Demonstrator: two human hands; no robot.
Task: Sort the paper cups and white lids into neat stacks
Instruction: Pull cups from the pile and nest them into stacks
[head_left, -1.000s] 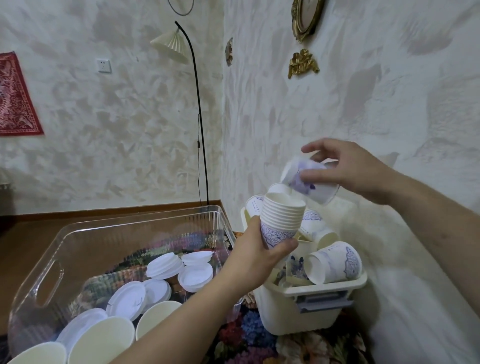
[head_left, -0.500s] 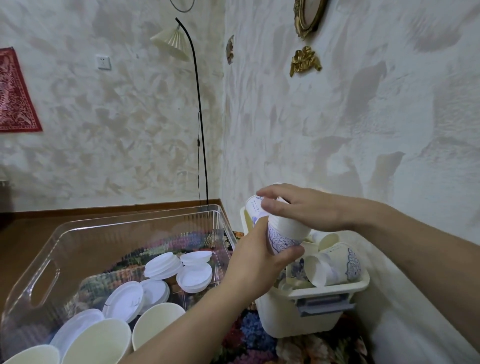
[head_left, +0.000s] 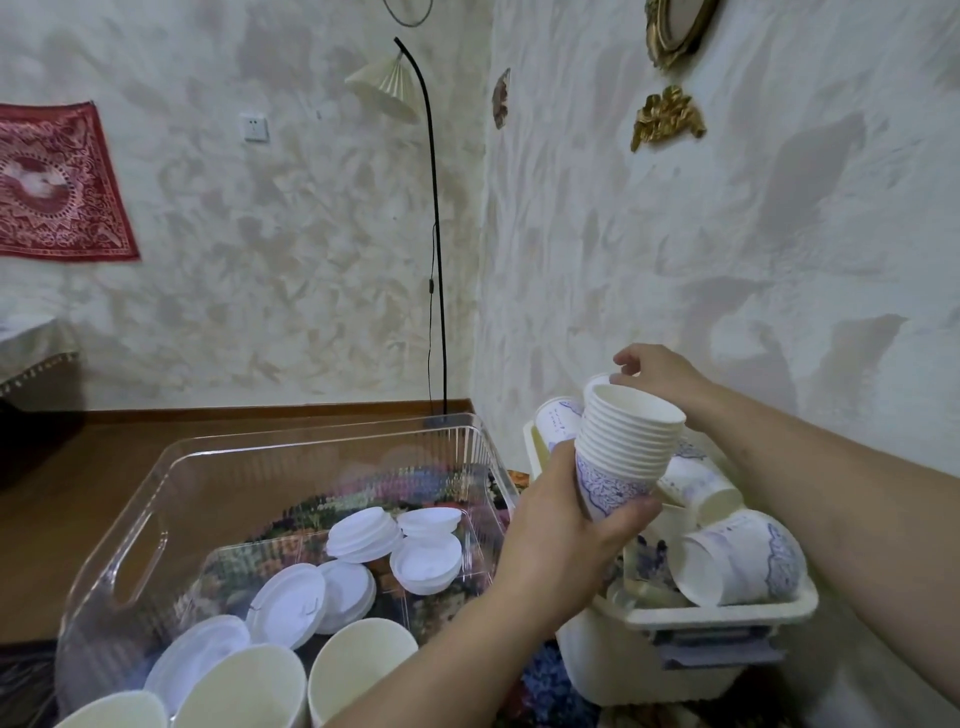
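My left hand (head_left: 561, 530) grips the base of a nested stack of paper cups (head_left: 628, 441), white with blue patterns, held upright over the white bin (head_left: 727, 616). My right hand (head_left: 660, 379) is just behind the stack's top, its curled fingertips at the rim of another cup (head_left: 597, 378) that the stack mostly hides. Whether it pinches that rim is unclear. Loose patterned cups (head_left: 743, 556) lie on their sides in the white bin. White lids (head_left: 363, 535) lie scattered in the clear plastic bin (head_left: 130, 545) on the left.
Larger plain cream cups (head_left: 358, 660) stand at the clear bin's near end. The bins sit side by side on a floral cloth (head_left: 540, 686) against the textured wall. A floor lamp (head_left: 434, 218) stands in the corner behind them.
My right hand carried a loose cup down onto the stack, pressed it in, then let go and moved behind the stack's top. The stack is one cup taller.
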